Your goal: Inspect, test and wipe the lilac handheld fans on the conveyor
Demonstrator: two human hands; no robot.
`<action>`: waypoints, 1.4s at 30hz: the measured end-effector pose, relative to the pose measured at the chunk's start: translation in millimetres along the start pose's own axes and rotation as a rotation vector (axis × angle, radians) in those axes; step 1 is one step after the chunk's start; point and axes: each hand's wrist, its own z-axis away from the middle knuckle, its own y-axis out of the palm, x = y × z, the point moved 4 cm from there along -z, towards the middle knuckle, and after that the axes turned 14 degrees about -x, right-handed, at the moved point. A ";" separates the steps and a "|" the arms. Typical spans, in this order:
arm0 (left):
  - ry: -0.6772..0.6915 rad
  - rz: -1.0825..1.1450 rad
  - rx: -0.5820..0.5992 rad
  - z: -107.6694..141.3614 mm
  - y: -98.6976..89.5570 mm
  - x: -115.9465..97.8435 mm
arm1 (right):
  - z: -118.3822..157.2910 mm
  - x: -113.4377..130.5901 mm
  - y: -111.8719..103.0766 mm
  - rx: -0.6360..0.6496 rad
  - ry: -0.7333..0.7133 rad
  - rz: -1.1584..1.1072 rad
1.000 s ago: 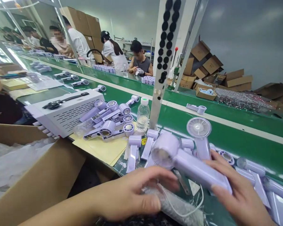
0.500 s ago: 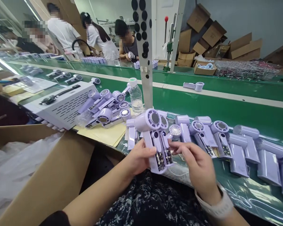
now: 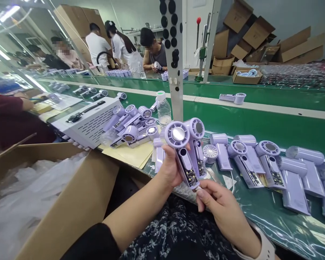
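Two held fans [image 3: 186, 160], one vented box [image 3: 87, 122]

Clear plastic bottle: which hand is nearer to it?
Left. The left hand, gripping lavender handheld fans, is on the near side of the clear plastic bottle; the right hand is farther off, nearer the person and rightward, at the handle end of the front one.

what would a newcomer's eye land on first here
Probably the two lilac fans at the centre, circuitry exposed in their handles; the left hand holds the front one, and the right hand is at its base. Next, perhaps, the pale post behind them, dotted with black discs, and the red knob to its right in the background.
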 end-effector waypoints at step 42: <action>0.097 0.035 -0.064 6.8 -5.7 6.2 | -3.2 -5.7 -6.2 -0.266 -0.200 0.050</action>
